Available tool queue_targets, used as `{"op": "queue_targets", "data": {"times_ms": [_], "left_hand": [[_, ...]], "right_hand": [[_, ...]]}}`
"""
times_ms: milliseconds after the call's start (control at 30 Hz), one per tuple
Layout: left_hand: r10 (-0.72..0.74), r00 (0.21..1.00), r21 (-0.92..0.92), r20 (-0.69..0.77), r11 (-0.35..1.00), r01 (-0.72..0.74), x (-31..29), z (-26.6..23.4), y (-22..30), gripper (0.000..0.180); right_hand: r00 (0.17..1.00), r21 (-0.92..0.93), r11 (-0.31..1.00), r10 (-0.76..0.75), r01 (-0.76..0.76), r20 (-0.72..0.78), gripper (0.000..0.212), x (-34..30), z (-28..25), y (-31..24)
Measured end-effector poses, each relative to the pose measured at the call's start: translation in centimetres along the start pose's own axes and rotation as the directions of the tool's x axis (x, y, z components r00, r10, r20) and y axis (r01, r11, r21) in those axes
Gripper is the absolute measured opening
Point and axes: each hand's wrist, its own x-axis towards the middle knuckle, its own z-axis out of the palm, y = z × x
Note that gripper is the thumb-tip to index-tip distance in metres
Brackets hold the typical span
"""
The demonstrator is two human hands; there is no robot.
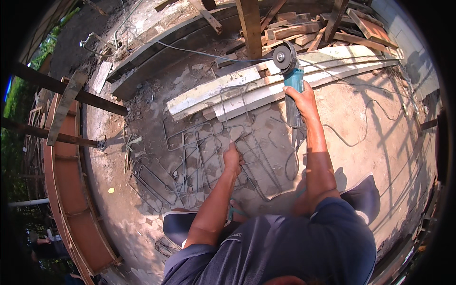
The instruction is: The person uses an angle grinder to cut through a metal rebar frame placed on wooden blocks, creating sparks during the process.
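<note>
My right hand (305, 102) is wrapped around the body of a teal and black angle grinder (294, 77), held out ahead with its dark disc at the far end. My left hand (232, 160) is closed around a thin bent steel rod frame (226, 116) that extends away from me towards the boards. The grinder's disc is apart from the rod. Around and below my left hand, several more bent rod frames (197, 159) lie overlapping on the ground. Where exactly my left fingers meet the steel is partly hidden.
Long pale boards (209, 93) lie across the ground ahead, with a scrap wood pile (297, 32) behind them. A wooden post (250, 28) stands there. Black cable (363, 140) loops at right. Reddish wooden formwork (71, 178) runs along the left; beyond it is another person (45, 241).
</note>
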Motion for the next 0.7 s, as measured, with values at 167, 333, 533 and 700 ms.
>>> {"op": "queue_targets", "data": {"times_ms": [167,333,533,700], "left_hand": [[-0.063,0.998,0.124,0.011,0.990,0.061,-5.4,1.4,-4.4,0.044],[0.111,0.993,-0.053,0.044,0.993,-0.109,-6.3,-0.8,1.3,0.045],[0.500,0.854,0.002,-0.142,0.863,-0.505,-13.2,-9.0,17.7,0.031],[0.558,0.711,0.222,-0.428,0.827,-0.516,-23.0,-28.8,18.5,0.035]], "right_hand": [[1.000,-0.009,1.000,-0.020,0.020,-0.014,0.044,0.3,0.0,-0.5],[0.999,0.025,0.999,0.040,-0.041,0.026,0.042,0.0,1.8,-1.8],[0.997,0.162,0.984,0.067,-0.074,0.049,0.038,-0.3,1.7,-2.2],[0.975,0.046,0.986,0.152,-0.161,0.161,0.043,0.3,3.1,-0.4]]}}
